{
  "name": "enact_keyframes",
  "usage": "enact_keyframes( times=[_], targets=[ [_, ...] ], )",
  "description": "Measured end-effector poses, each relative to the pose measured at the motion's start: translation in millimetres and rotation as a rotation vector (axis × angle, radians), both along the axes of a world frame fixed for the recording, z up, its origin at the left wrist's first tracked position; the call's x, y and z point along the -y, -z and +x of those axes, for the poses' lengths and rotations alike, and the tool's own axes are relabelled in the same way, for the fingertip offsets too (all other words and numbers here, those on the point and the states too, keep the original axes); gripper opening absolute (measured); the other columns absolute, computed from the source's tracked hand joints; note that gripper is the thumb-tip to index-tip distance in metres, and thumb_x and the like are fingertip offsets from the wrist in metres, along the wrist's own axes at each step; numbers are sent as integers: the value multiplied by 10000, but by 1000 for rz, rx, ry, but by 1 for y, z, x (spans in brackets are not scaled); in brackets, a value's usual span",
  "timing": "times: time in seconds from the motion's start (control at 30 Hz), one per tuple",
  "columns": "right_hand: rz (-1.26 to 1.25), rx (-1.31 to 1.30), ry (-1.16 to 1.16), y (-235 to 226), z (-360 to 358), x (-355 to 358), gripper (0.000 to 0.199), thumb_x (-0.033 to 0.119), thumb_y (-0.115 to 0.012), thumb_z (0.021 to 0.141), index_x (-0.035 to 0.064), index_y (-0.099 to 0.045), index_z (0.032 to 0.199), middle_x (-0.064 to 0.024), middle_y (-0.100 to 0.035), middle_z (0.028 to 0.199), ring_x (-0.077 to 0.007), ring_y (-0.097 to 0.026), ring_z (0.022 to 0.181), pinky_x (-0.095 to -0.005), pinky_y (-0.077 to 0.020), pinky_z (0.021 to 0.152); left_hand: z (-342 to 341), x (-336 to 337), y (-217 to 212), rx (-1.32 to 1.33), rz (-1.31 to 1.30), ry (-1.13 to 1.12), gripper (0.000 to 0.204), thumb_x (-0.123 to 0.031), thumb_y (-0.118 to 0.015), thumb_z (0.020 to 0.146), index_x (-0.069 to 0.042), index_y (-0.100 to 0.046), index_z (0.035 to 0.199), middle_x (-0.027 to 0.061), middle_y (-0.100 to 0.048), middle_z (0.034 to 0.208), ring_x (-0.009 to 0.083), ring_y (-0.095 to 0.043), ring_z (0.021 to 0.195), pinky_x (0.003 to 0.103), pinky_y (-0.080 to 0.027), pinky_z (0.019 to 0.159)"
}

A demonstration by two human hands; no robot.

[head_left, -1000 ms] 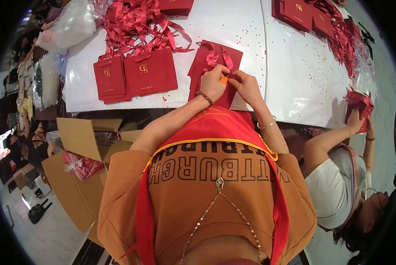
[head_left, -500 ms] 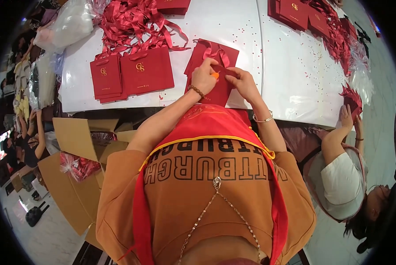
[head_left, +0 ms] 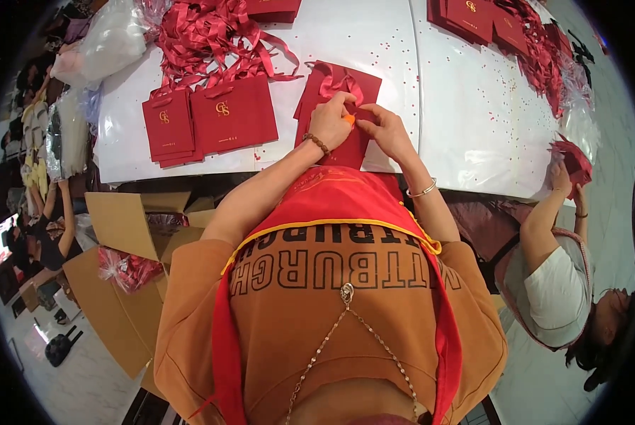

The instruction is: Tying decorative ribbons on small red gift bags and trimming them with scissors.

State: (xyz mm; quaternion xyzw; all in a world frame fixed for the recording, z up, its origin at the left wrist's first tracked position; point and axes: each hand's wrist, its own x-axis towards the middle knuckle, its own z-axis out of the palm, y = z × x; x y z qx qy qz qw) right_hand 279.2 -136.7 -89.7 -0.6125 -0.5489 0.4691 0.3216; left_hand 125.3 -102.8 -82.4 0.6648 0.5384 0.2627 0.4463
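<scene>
My left hand point(head_left: 329, 120) is closed, with a small orange thing point(head_left: 349, 120) showing at its fingertips; its exact kind is too small to make out. My right hand point(head_left: 388, 133) pinches near the upper edge of a red paper bag point(head_left: 347, 150), thumb against forefinger. Both hands meet over this bag close to the table's near edge. More red bags point(head_left: 365, 82) lie flat beneath it, and a red ribbon loop point(head_left: 347, 88) rises just beyond my fingers. The fingers hide the exact spot being gripped.
Stacked red bags point(head_left: 236, 117) lie to the left, below a heap of red ribbons point(head_left: 204, 42). Another bag pile point(head_left: 469, 21) is at the far right of the white table point(head_left: 459, 142). An open carton point(head_left: 115, 304) stands lower left. A co-worker point(head_left: 554, 283) handles a red bag at right.
My fingers have shifted slightly at the bag's upper edge, with both hands still close together. At right, the co-worker's hands and red bag have moved a little.
</scene>
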Motion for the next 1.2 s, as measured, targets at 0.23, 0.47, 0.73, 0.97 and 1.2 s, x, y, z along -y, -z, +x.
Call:
enact_keyframes(
  times=[0.23,0.47,0.73,0.97,1.2],
  targets=[
    [-8,208,-88,-25,-5,-2,332,119,-631,763,73,-564,1085,-142,-577,653,-221,-550,575,-326,-435,573,-1,-6,-4,26,-137,2,180,-39,-596,711,-17,-616,888,82,-630,665,156,-590,589,279,-441,547],
    [100,260,37,-24,-13,9,271,85,-621,767,61,-553,1029,-170,-598,695,-302,-583,608,-366,-443,563,1,1,2,182,-136,-140,175,-119,-655,685,-45,-602,834,113,-634,675,225,-612,610,332,-467,570],
    [234,242,-106,-24,-19,5,223,87,-607,791,52,-536,1000,-159,-632,796,-323,-614,708,-356,-477,608,-24,-65,-27,-467,104,556,245,-294,-576,755,-66,-665,767,119,-622,690,246,-588,648,355,-442,611],
    [204,243,-151,-30,-20,6,222,90,-598,807,45,-533,1014,-155,-635,815,-301,-622,716,-340,-475,607,-15,-97,-8,-262,-392,947,187,-161,-564,718,7,-639,753,40,-579,630,123,-517,609,271,-399,583],
    [271,199,-167,-27,-18,6,218,75,-590,809,41,-529,1016,-158,-635,858,-306,-623,740,-345,-478,619,-19,-89,-14,-36,-392,505,171,-148,-568,749,10,-632,763,10,-529,591,103,-490,578,229,-381,521]
  ],
)
